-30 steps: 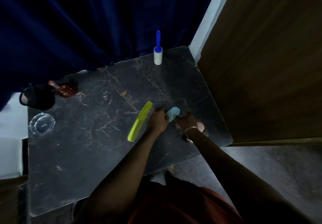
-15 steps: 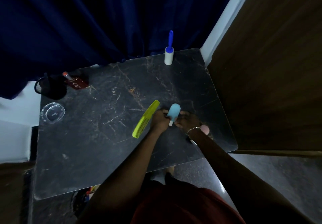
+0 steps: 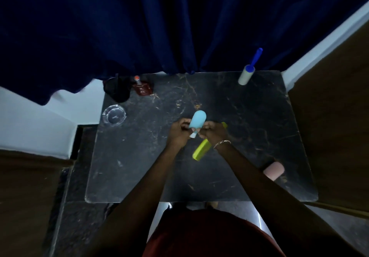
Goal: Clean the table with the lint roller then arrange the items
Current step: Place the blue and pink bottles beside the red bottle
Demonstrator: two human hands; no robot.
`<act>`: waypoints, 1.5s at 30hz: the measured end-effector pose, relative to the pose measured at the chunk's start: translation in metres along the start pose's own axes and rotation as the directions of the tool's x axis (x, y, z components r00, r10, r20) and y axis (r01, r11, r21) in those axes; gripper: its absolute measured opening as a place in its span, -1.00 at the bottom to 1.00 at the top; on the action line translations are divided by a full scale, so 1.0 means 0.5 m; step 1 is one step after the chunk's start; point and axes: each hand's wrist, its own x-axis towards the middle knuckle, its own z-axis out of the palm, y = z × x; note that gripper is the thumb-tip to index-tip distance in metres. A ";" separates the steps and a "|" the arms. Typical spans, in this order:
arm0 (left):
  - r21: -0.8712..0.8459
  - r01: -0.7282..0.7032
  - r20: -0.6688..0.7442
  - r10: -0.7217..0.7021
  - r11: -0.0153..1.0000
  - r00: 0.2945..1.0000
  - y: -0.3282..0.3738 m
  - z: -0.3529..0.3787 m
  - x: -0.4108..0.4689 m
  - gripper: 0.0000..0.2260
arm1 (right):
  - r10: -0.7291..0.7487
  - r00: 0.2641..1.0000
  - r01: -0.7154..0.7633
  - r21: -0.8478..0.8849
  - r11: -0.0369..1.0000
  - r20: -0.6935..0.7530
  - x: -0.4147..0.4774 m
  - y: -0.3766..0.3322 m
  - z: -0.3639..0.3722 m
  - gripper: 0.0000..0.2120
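A light blue bottle (image 3: 197, 121) with a white cap is lifted above the middle of the dark marble table (image 3: 139, 166). My left hand (image 3: 179, 132) and my right hand (image 3: 212, 133) both grip its lower end. A yellow-green comb (image 3: 201, 149) lies flat on the table under my right wrist, partly hidden. The lint roller (image 3: 246, 74), white roll with a blue handle, stands at the far right corner. A pink bottle (image 3: 274, 170) lies near the right edge, beside my right forearm.
At the far left corner stand a black cup (image 3: 117, 90) and a dark red perfume bottle (image 3: 142, 87), with a clear glass ashtray (image 3: 114, 114) in front of them. A dark blue curtain (image 3: 139, 26) hangs behind the table. A wooden panel (image 3: 335, 116) flanks the right side.
Both hands lifted the blue bottle off the table and carried it left over the comb. The pink bottle stays behind near the right edge. The camera view swung, so the table looks straighter.
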 end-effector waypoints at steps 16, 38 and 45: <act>0.207 -0.093 -0.182 0.132 0.974 0.974 -0.034 -0.324 0.151 -0.63 | -0.287 0.955 0.281 -0.559 0.780 0.078 0.138 -0.125 0.391 -0.70; 0.345 -0.048 -0.043 0.067 0.937 0.997 -0.097 -0.380 0.240 -0.47 | -0.342 0.926 0.364 -0.627 0.689 0.161 0.215 -0.113 0.461 -0.73; 0.199 0.016 -0.058 -0.005 0.980 0.998 -0.082 -0.378 0.219 -0.43 | -0.288 0.939 0.343 -0.507 0.791 0.186 0.205 -0.112 0.449 -0.63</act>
